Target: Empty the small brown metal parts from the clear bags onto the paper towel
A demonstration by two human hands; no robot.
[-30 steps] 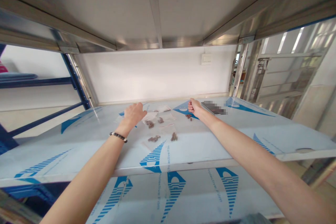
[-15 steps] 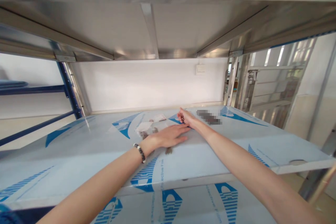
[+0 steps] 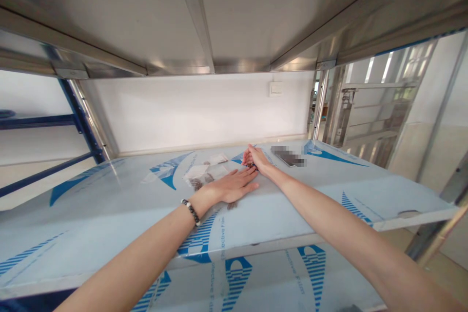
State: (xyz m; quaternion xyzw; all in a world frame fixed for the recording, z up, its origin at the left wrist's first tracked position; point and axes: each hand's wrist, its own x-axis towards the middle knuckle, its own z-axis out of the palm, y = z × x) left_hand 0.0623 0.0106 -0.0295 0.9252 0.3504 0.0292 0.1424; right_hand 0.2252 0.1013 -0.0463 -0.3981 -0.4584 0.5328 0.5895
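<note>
My left hand lies flat on the steel shelf, fingers stretched out, pressing down on clear plastic bags that hold small brown pieces. A beaded bracelet sits on that wrist. My right hand is just behind the left fingertips, its fingers pinched together on something small and dark that I cannot make out. One more small bag lies further back on the shelf.
A dark phone-like slab lies right of my right hand. The shelf wears white film with blue print. Another steel shelf is close overhead, and a lower shelf below. Blue racking stands left, metal frames right.
My left hand swung right from the bags' left side and flattened over them. My right hand slid left to meet it. The camera shifted slightly.
</note>
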